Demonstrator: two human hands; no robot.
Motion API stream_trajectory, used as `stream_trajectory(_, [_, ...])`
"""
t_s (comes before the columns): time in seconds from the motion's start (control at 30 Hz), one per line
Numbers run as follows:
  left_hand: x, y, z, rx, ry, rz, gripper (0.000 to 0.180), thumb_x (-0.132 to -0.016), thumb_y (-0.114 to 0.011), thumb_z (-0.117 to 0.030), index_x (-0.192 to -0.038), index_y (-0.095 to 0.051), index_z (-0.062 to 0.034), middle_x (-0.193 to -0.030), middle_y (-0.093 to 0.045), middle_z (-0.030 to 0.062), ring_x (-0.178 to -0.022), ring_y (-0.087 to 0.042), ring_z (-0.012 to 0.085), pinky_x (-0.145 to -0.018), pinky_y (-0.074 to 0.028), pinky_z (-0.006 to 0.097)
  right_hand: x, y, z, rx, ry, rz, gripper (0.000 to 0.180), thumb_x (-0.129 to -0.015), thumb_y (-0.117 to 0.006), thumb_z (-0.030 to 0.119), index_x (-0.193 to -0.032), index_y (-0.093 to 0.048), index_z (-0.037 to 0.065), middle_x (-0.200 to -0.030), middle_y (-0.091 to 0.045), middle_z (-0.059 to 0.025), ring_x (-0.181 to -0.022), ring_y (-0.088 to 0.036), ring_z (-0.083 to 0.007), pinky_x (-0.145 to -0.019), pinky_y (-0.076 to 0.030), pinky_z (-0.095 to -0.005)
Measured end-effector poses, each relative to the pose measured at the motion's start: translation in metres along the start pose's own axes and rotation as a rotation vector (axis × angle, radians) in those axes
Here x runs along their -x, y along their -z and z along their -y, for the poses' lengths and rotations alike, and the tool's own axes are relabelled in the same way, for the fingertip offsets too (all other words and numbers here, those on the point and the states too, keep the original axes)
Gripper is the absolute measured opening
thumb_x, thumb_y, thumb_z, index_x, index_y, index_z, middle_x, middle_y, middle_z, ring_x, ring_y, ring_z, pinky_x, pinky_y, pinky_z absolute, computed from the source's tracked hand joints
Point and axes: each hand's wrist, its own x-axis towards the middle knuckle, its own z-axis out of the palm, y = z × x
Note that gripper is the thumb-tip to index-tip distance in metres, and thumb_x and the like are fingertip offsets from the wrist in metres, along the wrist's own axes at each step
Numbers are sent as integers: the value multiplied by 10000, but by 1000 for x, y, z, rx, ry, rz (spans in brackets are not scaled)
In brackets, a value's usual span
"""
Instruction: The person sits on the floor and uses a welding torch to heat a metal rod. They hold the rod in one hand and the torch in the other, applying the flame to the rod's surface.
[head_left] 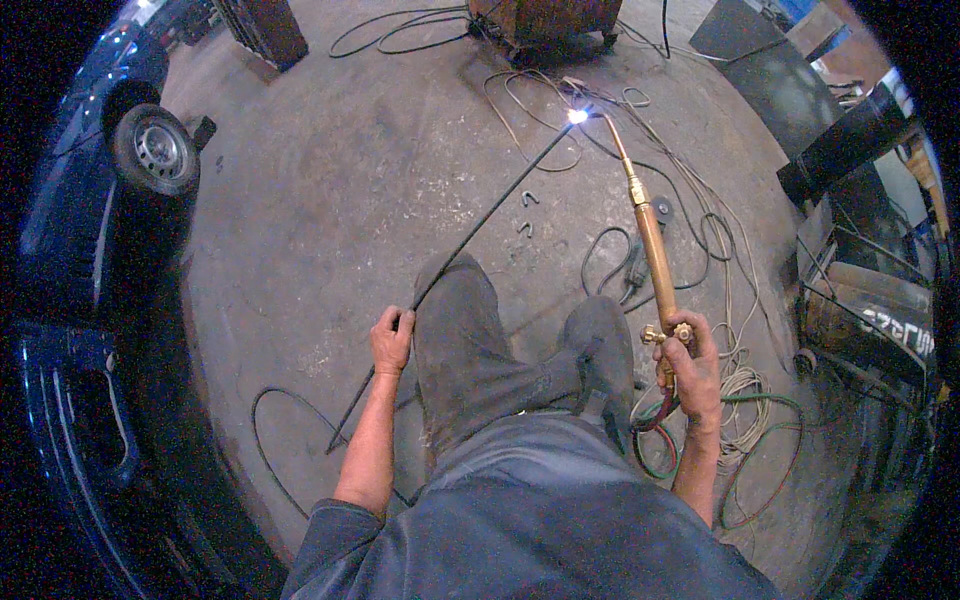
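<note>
A long dark metal rod (491, 215) slants across in front of me, with my left hand (392, 340) closed round its lower part. My right hand (692, 365) grips a brass gas torch (652, 250) near its valve knobs (668, 334), its fingers wrapped about the handle end. The torch's thin bent tip points at the rod's far end. A bright white-blue glow (578, 117) hides exactly how tip and rod end meet. Red and green hoses (655, 428) run from the torch's base.
An angle grinder (640, 258) and two small U-shaped metal pieces (530, 198) lie on the concrete floor. Cables and coiled hoses (745, 405) spread at right. A dark blue car (75, 230) stands at left, a rusty wheeled cabinet (545, 25) ahead, metal scrap (850, 140) at right.
</note>
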Motion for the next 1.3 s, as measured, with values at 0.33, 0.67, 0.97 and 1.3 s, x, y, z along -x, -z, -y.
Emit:
stream_trajectory(0.33, [0, 2, 0, -20, -4, -5, 339, -936, -678, -356, -883, -637, -23, -762, -641, 175, -686, -631, 315, -672, -494, 398, -1, 3, 0, 3, -3, 24, 320, -965, -676, 236, -1237, -554, 119, -779, -632, -44, -528, -563, -100, -452, -450, -243])
stream_trajectory(0.67, [0, 2, 5, -53, -14, -23, 334, -923, -688, -358, -892, -635, -30, -771, -617, 203, -678, -609, 344, -669, -489, 410, -1, -1, 3, 3, -12, 13, 325, -967, -676, 251, -1240, -556, 119, -782, -631, -43, -514, -555, -101, -437, -437, -249])
stream_trajectory(0.97, [0, -2, 16, -36, -35, -30, 326, -921, -691, -359, -917, -649, -36, -794, -631, 212, -709, -639, 361, -682, -497, 416, -2, -1, -3, -36, 14, 17, 406, -948, -726, 313, -1262, -545, 131, -780, -634, -41, -516, -557, -99, -441, -443, -250])
stream_trajectory(1.3, [2, 2, 0, -53, -18, -15, 335, -923, -689, -375, -924, -654, -42, -822, -654, 201, -756, -660, 380, -699, -508, 418, -1, -1, 1, -29, -4, 21, 346, -965, -693, 270, -1245, -546, 131, -787, -634, -44, -523, -561, -99, -448, -451, -248])
